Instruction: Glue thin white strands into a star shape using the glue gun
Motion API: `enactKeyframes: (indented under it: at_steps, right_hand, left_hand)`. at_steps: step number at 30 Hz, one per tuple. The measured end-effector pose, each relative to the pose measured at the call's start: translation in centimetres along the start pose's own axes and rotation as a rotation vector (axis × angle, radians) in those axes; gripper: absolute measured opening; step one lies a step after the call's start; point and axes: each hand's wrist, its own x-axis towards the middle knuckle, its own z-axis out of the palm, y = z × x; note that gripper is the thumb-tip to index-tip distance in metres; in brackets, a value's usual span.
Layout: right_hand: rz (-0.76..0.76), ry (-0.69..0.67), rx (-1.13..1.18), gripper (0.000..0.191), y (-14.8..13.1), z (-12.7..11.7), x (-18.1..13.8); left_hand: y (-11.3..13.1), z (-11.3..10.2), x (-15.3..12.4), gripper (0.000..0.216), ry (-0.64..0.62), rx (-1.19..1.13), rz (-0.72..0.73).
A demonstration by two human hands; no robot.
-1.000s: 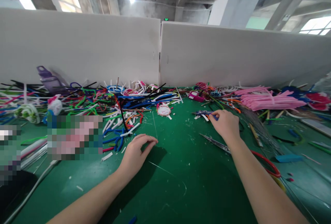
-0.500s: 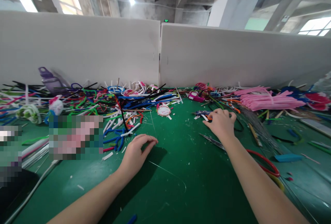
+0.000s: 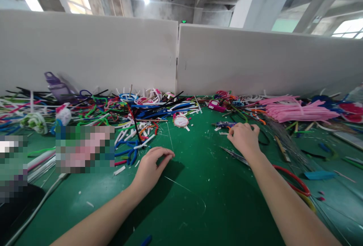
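Note:
My right hand point(image 3: 244, 139) is closed around the back of a dark blue hot glue gun point(image 3: 225, 124) lying on the green table; the palm hides its grip, and its nozzle points left. A pair of scissors point(image 3: 235, 156) lies beneath my right wrist and forearm, its red handle loop showing to the right. My left hand point(image 3: 153, 167) hovers low over the table at centre left, thumb and fingertips pressed together. Whatever may be between those fingertips is too small to make out. Beyond both hands rests a small round white piece with a pinkish rim point(image 3: 180, 121).
Coloured pipe cleaners point(image 3: 153, 111) are heaped along the white partition point(image 3: 113, 53). A pink bundle of them point(image 3: 302, 110) lies at the right, near a pink box point(image 3: 217, 105). A purple bottle point(image 3: 58, 89) leans at the far left. A white cable point(image 3: 42, 202) runs along the left side.
My right hand's fingers have drawn in on the glue gun, and the orange part beside them is now hidden. My left hand keeps its pose. The view has shifted slightly.

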Motion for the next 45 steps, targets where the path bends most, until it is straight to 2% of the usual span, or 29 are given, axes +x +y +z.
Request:
enactKeyframes:
  at_steps: [5, 10, 14, 17, 19, 21, 23, 26, 29, 33, 45]
  right_hand:
    - [-0.054, -0.077, 0.182, 0.019, -1.1, -1.9, -0.2]
    - [-0.295, -0.255, 0.460, 0.025, -2.0, -3.0, -0.2]
    - [-0.183, -0.146, 0.455, 0.029, -2.9, -3.7, -0.7]
    - [-0.134, -0.103, 0.613, 0.025, -4.7, -5.0, -1.9]
    - [-0.075, -0.171, 0.817, 0.026, -6.7, -5.8, -3.1]
    - [-0.088, -0.298, 0.984, 0.028, -8.8, -6.3, -4.4]
    - [-0.117, -0.405, 1.060, 0.029, -10.9, -6.3, -5.3]
    - [-0.158, -0.427, 0.986, 0.030, -13.0, -5.5, -5.9]
    - [-0.175, -0.417, 0.947, 0.028, -14.0, -4.6, -5.8]
    - [-0.159, -0.405, 0.980, 0.023, -14.2, -4.0, -5.5]
    - [-0.076, -0.387, 1.159, 0.022, -13.6, -2.7, -5.1]
  left_hand:
    - [0.0, 0.0, 0.0, 0.014, -0.003, 0.001, -0.003]
    - [0.1, -0.1, 0.0, 0.015, 0.008, -0.011, 0.014]
    - [0.3, -0.2, -0.1, 0.016, 0.014, -0.003, 0.021]
    - [0.3, -0.1, -0.1, 0.015, 0.015, -0.002, 0.028]
    - [0.3, -0.1, -0.1, 0.016, 0.015, 0.004, 0.045]
    - [0.3, 0.0, -0.1, 0.016, 0.015, 0.023, 0.058]
    - [0.3, 0.1, -0.2, 0.015, 0.016, 0.053, 0.067]
    - [0.3, 0.2, -0.3, 0.015, 0.016, 0.105, 0.106]
    - [0.4, 0.2, -0.4, 0.016, 0.014, 0.130, 0.181]
    - [0.6, 0.3, -0.5, 0.017, 0.018, 0.130, 0.241]
    - [0.9, 0.4, -0.6, 0.018, 0.019, 0.062, 0.260]
